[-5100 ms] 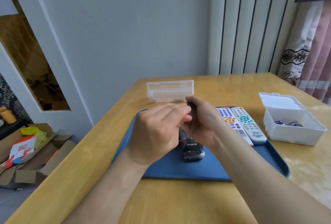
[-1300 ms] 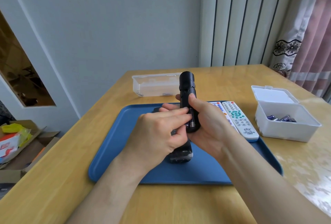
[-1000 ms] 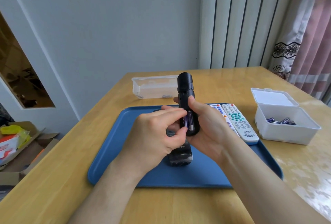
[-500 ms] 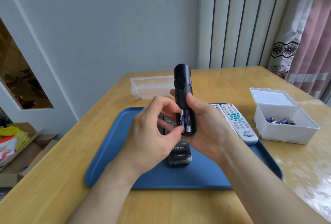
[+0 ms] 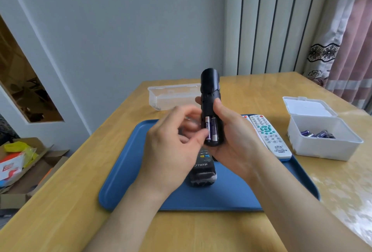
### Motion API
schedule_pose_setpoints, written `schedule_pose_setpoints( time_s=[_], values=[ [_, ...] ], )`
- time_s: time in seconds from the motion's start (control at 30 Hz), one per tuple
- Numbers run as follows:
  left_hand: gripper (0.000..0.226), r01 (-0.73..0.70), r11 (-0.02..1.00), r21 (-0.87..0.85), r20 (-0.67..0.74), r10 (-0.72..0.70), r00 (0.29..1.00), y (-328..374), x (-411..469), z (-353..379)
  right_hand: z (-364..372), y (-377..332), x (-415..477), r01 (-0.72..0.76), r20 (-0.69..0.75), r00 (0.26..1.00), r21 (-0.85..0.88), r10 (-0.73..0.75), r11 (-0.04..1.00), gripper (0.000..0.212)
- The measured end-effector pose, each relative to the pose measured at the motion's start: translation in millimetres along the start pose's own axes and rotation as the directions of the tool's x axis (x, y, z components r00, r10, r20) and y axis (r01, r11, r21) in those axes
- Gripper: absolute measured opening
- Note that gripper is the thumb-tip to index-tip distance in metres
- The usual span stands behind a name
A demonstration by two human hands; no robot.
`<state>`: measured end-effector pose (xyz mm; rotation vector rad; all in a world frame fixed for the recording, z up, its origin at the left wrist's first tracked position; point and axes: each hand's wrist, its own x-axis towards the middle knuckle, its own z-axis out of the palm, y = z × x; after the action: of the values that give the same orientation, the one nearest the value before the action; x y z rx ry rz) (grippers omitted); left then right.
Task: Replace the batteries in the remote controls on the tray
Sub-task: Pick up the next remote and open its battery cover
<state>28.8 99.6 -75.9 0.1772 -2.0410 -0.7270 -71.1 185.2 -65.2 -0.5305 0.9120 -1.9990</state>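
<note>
My right hand [image 5: 233, 141] holds a black remote [image 5: 210, 98] upright above the blue tray [image 5: 128, 181], back side toward me, its battery bay uncovered. Two purple batteries [image 5: 211, 131] sit side by side in the bay. My left hand [image 5: 173, 151] is beside the bay, thumb tip touching the left battery, fingers curled and apart. Another black remote [image 5: 203, 169], marked THTF, lies on the tray under my hands. Two white remotes [image 5: 269, 137] lie on the tray's right side.
A white open box [image 5: 322, 145] with several loose batteries stands right of the tray. A clear plastic box [image 5: 173, 95] lies at the back of the wooden table [image 5: 60, 211]. Cardboard boxes sit on the floor at left.
My right hand raised the black remote upright, back toward me. The left hand's fingers drew back from the bay, uncovering two seated batteries; only the thumb still touches one.
</note>
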Motion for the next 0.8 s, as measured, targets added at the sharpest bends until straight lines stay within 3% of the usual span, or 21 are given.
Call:
schedule_pose_setpoints(
  time_s=[0.1,0.2,0.27,0.37,0.6,0.8],
  values=[
    [0.028,0.275,0.944,-0.183,-0.032,-0.286,0.958,-7,13,-7,-2,-6,-8,-0.069,0.038,0.996,-0.338,0.086,0.939,0.048],
    [0.031,0.492,0.736,-0.465,0.214,-0.446,0.869,-16,16,-16,1,-5,-11,-0.081,0.115,0.981,-0.495,0.158,0.865,0.048],
    [0.033,0.493,0.693,-0.526,0.188,-0.471,0.862,-20,14,-17,3,-2,-10,-0.088,0.106,0.981,-0.508,0.163,0.857,0.038],
    [0.023,0.437,0.727,-0.529,0.05,-0.487,0.872,-21,15,-17,2,0,-6,-0.081,0.057,0.991,-0.448,0.119,0.89,0.021],
    [0.009,0.321,0.821,-0.472,-0.064,-0.395,0.916,-14,13,-14,3,5,-3,-0.07,0.011,0.996,-0.486,0.086,0.871,0.021],
    [0.017,0.328,0.791,-0.516,-0.095,-0.434,0.896,-16,14,-16,5,9,-2,-0.05,0.028,0.997,-0.439,0.07,0.897,0.019]
  ],
)
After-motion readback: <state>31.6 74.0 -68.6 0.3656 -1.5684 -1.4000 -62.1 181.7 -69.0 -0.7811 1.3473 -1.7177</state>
